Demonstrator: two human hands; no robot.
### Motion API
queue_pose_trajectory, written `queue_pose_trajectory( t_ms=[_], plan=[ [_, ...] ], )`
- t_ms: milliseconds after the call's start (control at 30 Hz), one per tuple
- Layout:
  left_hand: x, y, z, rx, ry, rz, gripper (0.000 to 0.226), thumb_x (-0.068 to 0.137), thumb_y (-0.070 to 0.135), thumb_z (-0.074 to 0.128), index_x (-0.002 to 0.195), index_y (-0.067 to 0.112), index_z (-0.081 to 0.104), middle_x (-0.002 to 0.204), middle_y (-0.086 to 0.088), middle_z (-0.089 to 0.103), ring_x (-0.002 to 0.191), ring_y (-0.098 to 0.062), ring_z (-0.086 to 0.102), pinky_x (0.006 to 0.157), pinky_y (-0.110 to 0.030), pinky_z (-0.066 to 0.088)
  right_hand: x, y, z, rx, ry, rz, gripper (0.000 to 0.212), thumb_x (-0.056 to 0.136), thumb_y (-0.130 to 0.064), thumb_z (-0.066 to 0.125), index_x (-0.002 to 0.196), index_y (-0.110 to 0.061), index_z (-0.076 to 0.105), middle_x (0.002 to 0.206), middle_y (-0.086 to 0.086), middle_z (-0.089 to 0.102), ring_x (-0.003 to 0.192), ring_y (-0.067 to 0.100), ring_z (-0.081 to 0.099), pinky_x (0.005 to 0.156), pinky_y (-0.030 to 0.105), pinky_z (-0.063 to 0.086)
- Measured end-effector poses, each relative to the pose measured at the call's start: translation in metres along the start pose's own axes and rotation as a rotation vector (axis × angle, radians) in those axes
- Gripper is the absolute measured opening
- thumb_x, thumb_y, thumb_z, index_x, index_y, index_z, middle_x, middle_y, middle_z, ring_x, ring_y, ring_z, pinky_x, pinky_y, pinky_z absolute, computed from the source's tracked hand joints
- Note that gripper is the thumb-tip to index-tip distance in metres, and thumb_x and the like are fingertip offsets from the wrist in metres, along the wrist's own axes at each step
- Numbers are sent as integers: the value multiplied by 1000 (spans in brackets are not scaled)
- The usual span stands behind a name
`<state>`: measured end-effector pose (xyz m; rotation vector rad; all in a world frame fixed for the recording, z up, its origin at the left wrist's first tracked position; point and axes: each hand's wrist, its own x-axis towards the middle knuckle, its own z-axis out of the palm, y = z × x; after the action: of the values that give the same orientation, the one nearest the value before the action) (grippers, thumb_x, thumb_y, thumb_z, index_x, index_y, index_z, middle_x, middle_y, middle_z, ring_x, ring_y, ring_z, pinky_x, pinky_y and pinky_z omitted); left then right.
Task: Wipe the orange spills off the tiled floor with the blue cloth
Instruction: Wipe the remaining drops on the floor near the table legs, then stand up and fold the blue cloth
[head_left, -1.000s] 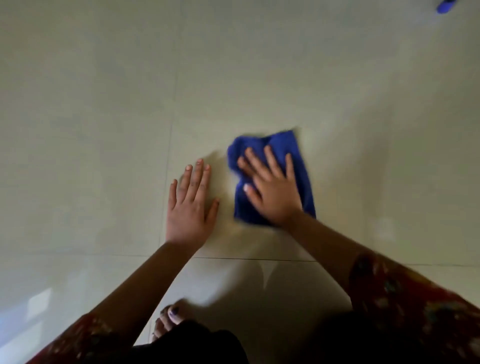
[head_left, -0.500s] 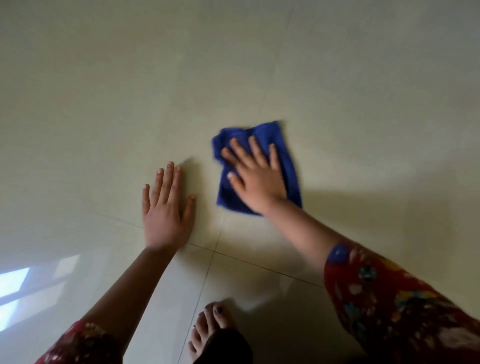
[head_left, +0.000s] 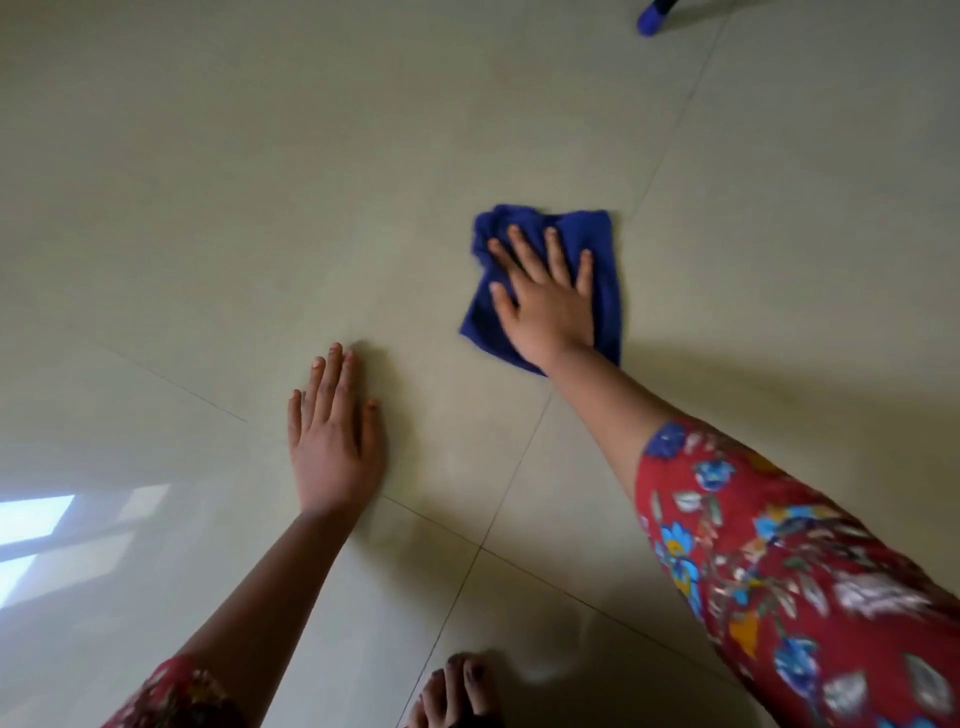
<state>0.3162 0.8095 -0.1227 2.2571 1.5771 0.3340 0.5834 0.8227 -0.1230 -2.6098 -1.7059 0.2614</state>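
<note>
Head view: both hands flat, right hand (head_left: 545, 306) pressing blue cloth (head_left: 605, 280), left hand (head_left: 332, 441) on tiled floor (head_left: 208, 208).

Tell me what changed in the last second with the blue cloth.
The right hand slid the folded blue cloth forward and rightward, away from the left hand. Nothing grasped or released: the right hand still presses flat on it; the left hand still rests flat on the beige tiled floor.

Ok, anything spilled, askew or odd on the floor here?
Nothing much. No orange spill shows on the beige tiled floor. The blue cloth under the flat right hand is bunched at its far-left corner. A small blue object is cut off at the top edge.
</note>
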Motion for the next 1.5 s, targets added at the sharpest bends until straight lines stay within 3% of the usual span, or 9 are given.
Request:
queue_pose_trajectory(
  t_ms=[167, 367, 600, 700, 867, 1000, 1133, 1333, 1500],
  plan=[
    [0, -16, -6, -90, 123, -101, 53, 95, 18, 35, 147, 10, 38, 155, -7, 35, 145, -25, 27, 118, -40, 22, -55, -69, 18, 2, -33, -496, 54, 97, -51, 28, 150, -41, 29, 160, -14, 22, 149, 23, 15, 117, 57, 8],
    [-28, 16, -11, -169, -6, -129, 54, 92, 19, 37, 143, 4, 41, 150, -14, 42, 143, -32, 29, 118, -40, 23, -166, 29, 27, -102, -69, -853, 59, 96, -50, 36, 152, -40, 21, 162, -13, 14, 150, 22, 10, 120, 51, 7],
    [-29, 88, -22, -138, -317, 89, 47, 99, 31, 43, 142, 11, 45, 147, -8, 47, 140, -26, 36, 114, -38, 30, -182, 153, -15, 36, -45, -284, 49, 99, -46, 32, 144, -32, 44, 148, -7, 47, 136, 21, 44, 104, 44, 38],
    [-7, 130, -42, -183, -441, 61, 42, 100, 31, 48, 139, 17, 50, 140, -2, 54, 129, -22, 49, 105, -30, 36, -178, 149, -66, 765, -4, 179, 20, 103, -31, 44, 107, -31, 63, 96, -4, 69, 94, 20, 61, 85, 34, 43],
    [22, 234, -142, -344, -528, -129, 38, 98, 35, 47, 135, 28, 52, 131, -1, 61, 115, -24, 58, 91, -29, 45, -178, 111, -221, 1810, 75, 716, 28, 102, -41, 40, 112, -25, 61, 112, -3, 68, 101, 10, 64, 84, 27, 49],
    [22, 318, -259, -598, -450, -97, 25, 99, 32, 47, 119, 26, 62, 122, 6, 65, 114, -16, 59, 97, -26, 43, -204, 76, -363, 2090, 133, 728, 41, 103, -44, 34, 123, -18, 59, 122, 4, 67, 113, 19, 62, 97, 35, 47],
    [6, 398, -400, -727, -403, 32, 18, 97, 23, 52, 101, 26, 69, 102, 20, 69, 87, 8, 62, 75, -2, 40, -235, 49, -494, 2236, 145, 679, 52, 101, -48, 32, 135, -15, 54, 129, 11, 64, 120, 27, 60, 93, 41, 49],
    [-15, 462, -544, -736, -420, 54, 18, 97, 29, 51, 109, 32, 65, 109, 15, 66, 98, -6, 63, 83, -18, 45, -271, 15, -647, 2279, 151, 589, 57, 100, -50, 33, 136, -10, 54, 132, 18, 60, 127, 34, 54, 111, 51, 37],
    [-29, 499, -644, -758, -346, 0, 23, 100, 23, 46, 116, 28, 62, 120, 11, 54, 110, -6, 53, 84, -14, 36, -311, 2, -752, 2329, 130, 616, 59, 98, -53, 35, 139, -13, 51, 139, 17, 54, 132, 35, 48, 115, 53, 28]
  ],
)
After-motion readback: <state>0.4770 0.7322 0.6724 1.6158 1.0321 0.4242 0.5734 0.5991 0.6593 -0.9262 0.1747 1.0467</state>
